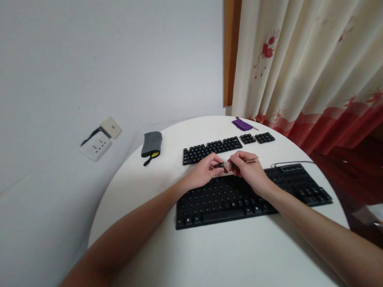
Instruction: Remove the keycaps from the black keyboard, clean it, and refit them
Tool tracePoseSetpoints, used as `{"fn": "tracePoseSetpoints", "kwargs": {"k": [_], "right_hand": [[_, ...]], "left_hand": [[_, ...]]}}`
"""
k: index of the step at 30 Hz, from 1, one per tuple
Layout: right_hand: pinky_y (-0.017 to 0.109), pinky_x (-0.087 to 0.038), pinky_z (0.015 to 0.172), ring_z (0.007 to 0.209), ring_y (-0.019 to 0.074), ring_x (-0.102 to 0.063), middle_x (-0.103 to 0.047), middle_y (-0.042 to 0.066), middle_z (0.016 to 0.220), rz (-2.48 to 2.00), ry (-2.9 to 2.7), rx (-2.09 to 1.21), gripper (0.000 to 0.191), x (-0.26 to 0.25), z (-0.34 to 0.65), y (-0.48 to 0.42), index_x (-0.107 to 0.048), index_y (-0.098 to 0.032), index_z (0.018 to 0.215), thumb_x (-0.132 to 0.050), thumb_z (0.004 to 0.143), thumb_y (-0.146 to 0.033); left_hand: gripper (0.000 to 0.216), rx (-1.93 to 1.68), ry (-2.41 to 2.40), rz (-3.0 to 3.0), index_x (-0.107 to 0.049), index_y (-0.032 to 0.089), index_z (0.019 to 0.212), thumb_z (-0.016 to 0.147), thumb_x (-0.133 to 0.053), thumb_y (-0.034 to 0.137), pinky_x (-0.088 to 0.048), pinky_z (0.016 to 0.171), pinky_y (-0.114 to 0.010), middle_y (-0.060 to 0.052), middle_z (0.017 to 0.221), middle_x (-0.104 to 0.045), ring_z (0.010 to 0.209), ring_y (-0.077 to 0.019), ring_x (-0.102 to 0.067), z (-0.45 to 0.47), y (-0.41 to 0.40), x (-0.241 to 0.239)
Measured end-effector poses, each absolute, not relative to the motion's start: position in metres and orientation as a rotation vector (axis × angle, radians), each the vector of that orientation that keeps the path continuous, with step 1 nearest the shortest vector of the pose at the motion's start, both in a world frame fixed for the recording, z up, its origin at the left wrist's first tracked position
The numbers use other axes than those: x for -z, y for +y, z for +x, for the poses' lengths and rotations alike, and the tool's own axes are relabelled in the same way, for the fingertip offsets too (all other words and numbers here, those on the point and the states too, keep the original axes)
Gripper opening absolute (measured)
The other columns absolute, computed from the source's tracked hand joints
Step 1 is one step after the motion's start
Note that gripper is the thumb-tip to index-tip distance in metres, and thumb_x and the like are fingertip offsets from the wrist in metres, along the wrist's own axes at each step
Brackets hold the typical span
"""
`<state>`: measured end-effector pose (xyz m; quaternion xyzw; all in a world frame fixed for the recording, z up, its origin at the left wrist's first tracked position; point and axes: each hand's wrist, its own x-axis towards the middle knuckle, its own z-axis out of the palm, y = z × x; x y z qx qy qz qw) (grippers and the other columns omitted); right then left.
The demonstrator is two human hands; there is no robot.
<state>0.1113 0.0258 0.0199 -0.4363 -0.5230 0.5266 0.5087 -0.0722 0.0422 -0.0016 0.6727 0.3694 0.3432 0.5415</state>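
A black keyboard [213,204] lies on the round white table [190,262] in front of me. My left hand [205,171] and my right hand [248,170] meet just above its back edge. My left fingers pinch a small black keycap [221,165]. My right hand is closed on a thin metal tool [251,160] whose end sticks out to the right, its tip at the keycap. Behind the hands, removed black keycaps [211,150] lie laid out in keyboard-shaped rows, with two smaller groups [257,138] to their right.
A grey pouch with a yellow opening [151,145] lies at the table's back left. A purple object [242,125] sits at the back edge. The keyboard's cable [290,163] runs right. A wall socket [98,143] is on the left wall; a patterned curtain [302,58] hangs right.
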Motion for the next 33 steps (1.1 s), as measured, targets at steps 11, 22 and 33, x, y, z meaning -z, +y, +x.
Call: {"fn": "tracePoseSetpoints", "kwargs": {"k": [11, 22, 33], "right_hand": [[0.021, -0.031, 0.043, 0.047, 0.0094, -0.049, -0.062, 0.0, 0.058, -0.988, -1.181, -1.349, 0.024, -0.0166, 0.1105, 0.0257, -0.062, -0.018, 0.068, -0.065, 0.082, -0.038], [0.022, -0.033, 0.044, 0.048, 0.01, -0.049, -0.062, -0.001, 0.057, -0.973, -1.267, -1.278, 0.022, -0.0165, 0.1098, 0.0254, -0.06, -0.019, 0.066, -0.064, 0.081, -0.034], [0.022, -0.035, 0.044, 0.048, 0.0097, -0.049, -0.062, -0.002, 0.058, -0.956, -1.294, -1.243, 0.024, -0.0216, 0.1101, 0.0229, -0.06, -0.019, 0.065, -0.064, 0.084, -0.034]], "left_hand": [[0.022, -0.849, 0.824, 1.565, -0.049, 0.018, 0.096, 0.087, -0.067, 0.027, -0.05, 0.074, -0.029, -0.004, 0.09, -0.071, 0.082, -0.0157, -0.067, -0.0732, 0.0454, 0.0046], [0.029, -0.835, 0.749, 1.531, -0.054, 0.016, 0.099, 0.087, -0.07, 0.036, -0.05, 0.081, -0.033, -0.006, 0.093, -0.07, 0.089, -0.0177, -0.067, -0.0771, 0.0448, 0.0007], [0.03, -0.879, 0.754, 1.544, -0.057, 0.016, 0.1, 0.09, -0.065, 0.043, -0.047, 0.072, -0.028, -0.006, 0.088, -0.069, 0.077, -0.0152, -0.064, -0.0801, 0.0501, 0.0036]]}}
